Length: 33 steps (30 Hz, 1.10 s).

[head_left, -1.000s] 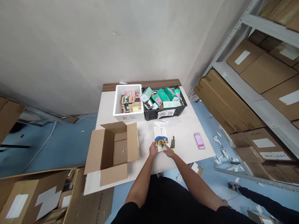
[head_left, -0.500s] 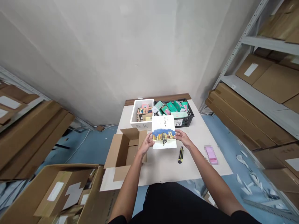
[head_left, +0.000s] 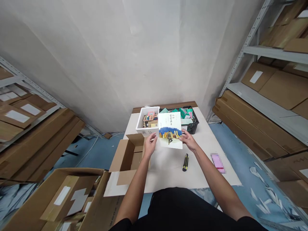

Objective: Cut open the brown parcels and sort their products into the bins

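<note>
In the middle of the view, a white book (head_left: 169,130) with dark vertical lettering, a blue band and a painted figure before yellow buildings is held up above the table. My right hand (head_left: 188,139) grips its right edge. Just off the left edge is my left hand (head_left: 150,142), its fingers loosely bent and holding nothing. Below the book a black and yellow box cutter (head_left: 185,162) lies on the white table (head_left: 166,176). An opened cardboard box (head_left: 125,157) stands beside my left hand.
Behind the book are a white bin (head_left: 147,131) of small boxes and a black basket (head_left: 195,125) of green packages. A pixelated pink object (head_left: 218,163) lies at right. A large carton (head_left: 54,171) with parcels stands at lower left; shelves of cartons flank both sides.
My left hand has come off the book's left edge. The book, in my right hand, has risen slightly and tilted a little. The whole view has shifted slightly.
</note>
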Motion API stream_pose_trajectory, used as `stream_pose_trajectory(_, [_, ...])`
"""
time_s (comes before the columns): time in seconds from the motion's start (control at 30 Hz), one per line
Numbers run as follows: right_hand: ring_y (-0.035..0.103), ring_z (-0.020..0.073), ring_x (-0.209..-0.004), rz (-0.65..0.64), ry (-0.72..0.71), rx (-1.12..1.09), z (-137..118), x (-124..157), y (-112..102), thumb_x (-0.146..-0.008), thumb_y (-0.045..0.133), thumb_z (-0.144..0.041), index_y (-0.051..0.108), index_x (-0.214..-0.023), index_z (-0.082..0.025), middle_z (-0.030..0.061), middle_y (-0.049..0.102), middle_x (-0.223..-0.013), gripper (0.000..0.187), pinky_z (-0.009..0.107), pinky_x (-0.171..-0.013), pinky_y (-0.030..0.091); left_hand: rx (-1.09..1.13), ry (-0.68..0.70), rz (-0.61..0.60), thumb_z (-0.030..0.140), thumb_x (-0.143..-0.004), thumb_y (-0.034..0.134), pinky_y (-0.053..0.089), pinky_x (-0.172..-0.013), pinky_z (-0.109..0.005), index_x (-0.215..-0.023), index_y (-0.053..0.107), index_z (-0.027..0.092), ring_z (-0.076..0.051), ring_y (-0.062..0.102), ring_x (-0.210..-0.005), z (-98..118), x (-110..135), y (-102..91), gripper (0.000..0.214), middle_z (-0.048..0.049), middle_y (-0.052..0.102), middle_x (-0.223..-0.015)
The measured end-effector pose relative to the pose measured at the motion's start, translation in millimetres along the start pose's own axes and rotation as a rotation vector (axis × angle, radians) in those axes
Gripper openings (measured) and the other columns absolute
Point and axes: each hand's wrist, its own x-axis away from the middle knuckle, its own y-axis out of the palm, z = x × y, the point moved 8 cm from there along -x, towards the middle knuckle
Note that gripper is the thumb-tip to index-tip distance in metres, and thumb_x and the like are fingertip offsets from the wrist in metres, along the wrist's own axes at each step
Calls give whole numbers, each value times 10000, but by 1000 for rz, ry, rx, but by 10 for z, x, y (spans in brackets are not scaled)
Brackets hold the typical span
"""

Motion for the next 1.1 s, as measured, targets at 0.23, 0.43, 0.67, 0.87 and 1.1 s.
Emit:
stream_pose_trajectory(0.23, [358,301,-1572,-290,-213,361,-51,77,676,-901,721,-475,636,-1471,-321,78,494,-1637,597,502,-1216,391,198,92,-227,473,-857,805,475,-1179,-493,-1532,572,223,-315,619,-1369,344,165,751,757,-137,594,-1550])
stream_pose_trajectory(0.43, [434,309,-1520,168,-292,544,-97,-58,108,-886,722,-468,591,-1518,-327,81,534,-1598,660,522,-1273,323,277,-48,-133,470,-783,862,581,-1043,-504,-1478,633,183,-363,675,-1274,283,-13,307,786,-166,623,-1510])
stream_pose_trajectory(0.67, [754,280,-1006,89,-45,37,48,-56,-156,-753,849,-487,608,-1382,-261,86,785,-1143,710,447,-877,611,410,-102,-190,438,-681,941,613,-970,-458,-1447,663,228,-353,667,-1273,233,-36,139,841,-151,658,-1473])
stream_pose_trajectory(0.87, [774,257,-883,52,-37,-53,-162,24,-48,-718,908,-458,620,-1207,-276,62,807,-1074,597,372,-738,616,123,-58,34,441,-680,923,570,-1037,-478,-1278,775,197,-305,729,-1131,144,-135,-66,663,-121,795,-1171])
stream_pose_trajectory(1.1, [513,335,-1468,-123,-209,226,-185,-29,550,-803,832,-455,671,-1384,-319,93,615,-1518,618,507,-1119,511,159,61,-298,438,-833,821,525,-1123,-499,-1546,557,256,-321,648,-1329,359,63,680,782,-124,601,-1543])
